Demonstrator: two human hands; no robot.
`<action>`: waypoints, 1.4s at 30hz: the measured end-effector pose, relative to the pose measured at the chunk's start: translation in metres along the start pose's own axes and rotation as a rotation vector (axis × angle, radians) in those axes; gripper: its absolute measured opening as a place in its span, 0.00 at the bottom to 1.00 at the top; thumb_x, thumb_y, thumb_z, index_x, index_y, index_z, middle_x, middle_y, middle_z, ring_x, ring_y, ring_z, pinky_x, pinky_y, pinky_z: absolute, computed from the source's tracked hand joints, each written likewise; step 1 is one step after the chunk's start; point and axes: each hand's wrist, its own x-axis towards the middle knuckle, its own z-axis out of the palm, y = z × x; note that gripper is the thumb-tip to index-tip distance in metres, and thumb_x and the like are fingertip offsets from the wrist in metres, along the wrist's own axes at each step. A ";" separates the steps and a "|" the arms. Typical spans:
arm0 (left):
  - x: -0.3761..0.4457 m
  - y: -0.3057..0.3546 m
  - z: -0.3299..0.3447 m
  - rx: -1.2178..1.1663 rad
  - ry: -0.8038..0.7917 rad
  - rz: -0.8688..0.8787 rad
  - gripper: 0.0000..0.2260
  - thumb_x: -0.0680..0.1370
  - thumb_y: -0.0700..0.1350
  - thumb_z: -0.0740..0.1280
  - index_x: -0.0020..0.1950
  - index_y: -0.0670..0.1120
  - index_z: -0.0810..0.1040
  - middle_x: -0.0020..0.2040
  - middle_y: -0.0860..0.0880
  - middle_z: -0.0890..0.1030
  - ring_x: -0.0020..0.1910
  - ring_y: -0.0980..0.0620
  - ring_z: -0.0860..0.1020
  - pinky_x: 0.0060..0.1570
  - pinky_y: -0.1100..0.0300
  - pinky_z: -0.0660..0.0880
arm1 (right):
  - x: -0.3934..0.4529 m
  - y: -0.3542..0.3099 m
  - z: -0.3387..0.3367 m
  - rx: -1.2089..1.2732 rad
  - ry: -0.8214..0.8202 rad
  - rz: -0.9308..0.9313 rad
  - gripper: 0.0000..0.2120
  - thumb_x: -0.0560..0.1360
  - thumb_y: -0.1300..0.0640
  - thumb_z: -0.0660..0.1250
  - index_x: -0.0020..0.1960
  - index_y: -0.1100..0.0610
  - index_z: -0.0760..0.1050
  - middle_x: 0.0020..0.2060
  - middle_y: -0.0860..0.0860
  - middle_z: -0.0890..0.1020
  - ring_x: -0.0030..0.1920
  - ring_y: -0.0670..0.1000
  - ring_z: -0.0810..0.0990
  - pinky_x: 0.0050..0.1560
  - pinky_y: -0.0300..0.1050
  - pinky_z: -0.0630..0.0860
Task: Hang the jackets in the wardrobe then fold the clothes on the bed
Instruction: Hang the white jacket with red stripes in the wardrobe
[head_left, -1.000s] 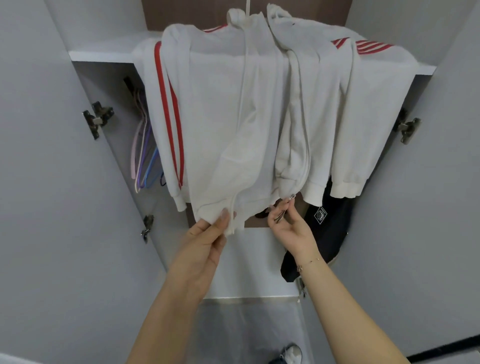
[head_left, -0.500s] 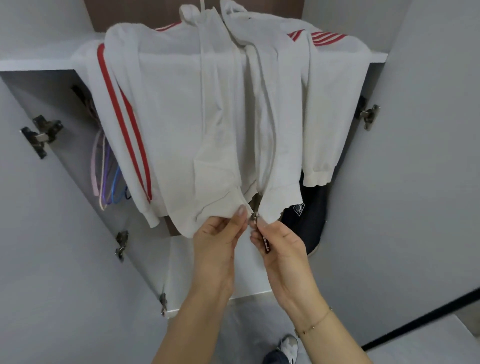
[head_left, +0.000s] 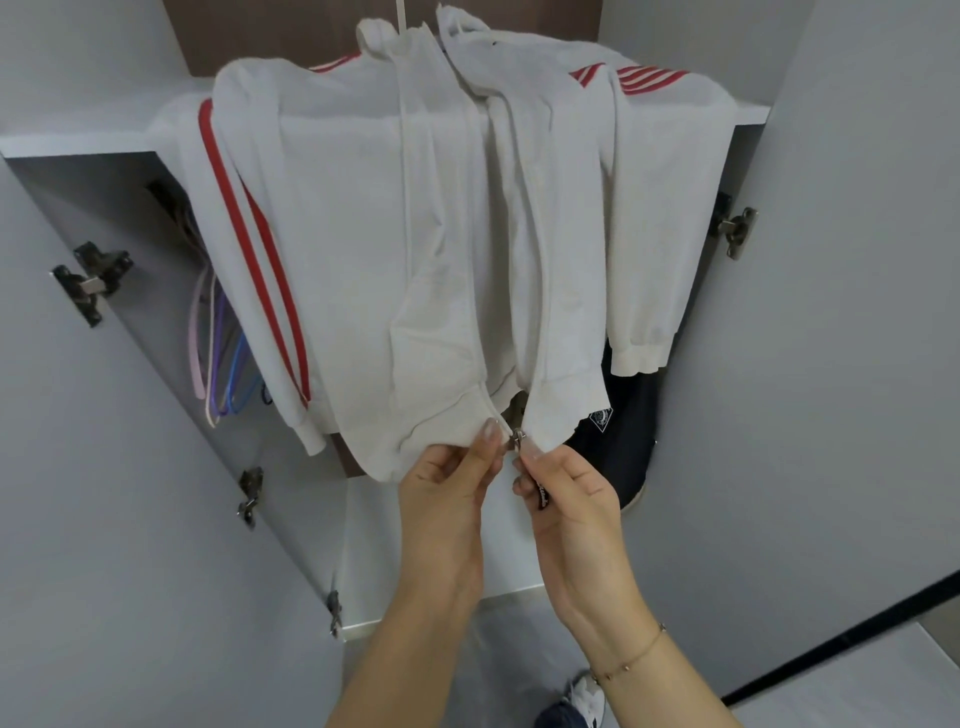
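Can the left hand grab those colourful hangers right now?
Probably not: the left hand pinches the white jacket's hem, and the jacket's striped sleeve partly covers the coloured hangers.

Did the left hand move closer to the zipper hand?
Yes. The left hand slid right along the white jacket's hem, meeting the right hand at the zipper.

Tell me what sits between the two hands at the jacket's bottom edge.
Head view: between the left hand and right hand, the metal zipper end of the white jacket.
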 end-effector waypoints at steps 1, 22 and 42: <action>0.000 0.000 0.000 0.006 0.005 0.000 0.07 0.68 0.45 0.75 0.44 0.46 0.87 0.45 0.46 0.86 0.46 0.54 0.83 0.46 0.67 0.78 | 0.000 0.000 0.000 -0.009 -0.004 -0.003 0.11 0.63 0.54 0.75 0.37 0.60 0.77 0.31 0.52 0.76 0.33 0.46 0.73 0.42 0.35 0.74; 0.021 -0.024 -0.035 0.829 -0.138 0.103 0.09 0.73 0.43 0.75 0.36 0.39 0.82 0.32 0.46 0.83 0.32 0.56 0.81 0.38 0.63 0.79 | 0.005 0.002 -0.038 -0.589 0.076 -0.067 0.12 0.73 0.56 0.73 0.35 0.61 0.78 0.27 0.53 0.72 0.29 0.46 0.68 0.31 0.34 0.67; 0.038 -0.027 -0.068 1.185 -0.177 0.010 0.15 0.77 0.44 0.71 0.42 0.32 0.77 0.35 0.44 0.74 0.36 0.51 0.72 0.39 0.60 0.70 | 0.100 -0.125 0.068 -0.165 -0.222 0.272 0.14 0.82 0.56 0.59 0.38 0.57 0.69 0.21 0.46 0.66 0.19 0.42 0.63 0.18 0.33 0.58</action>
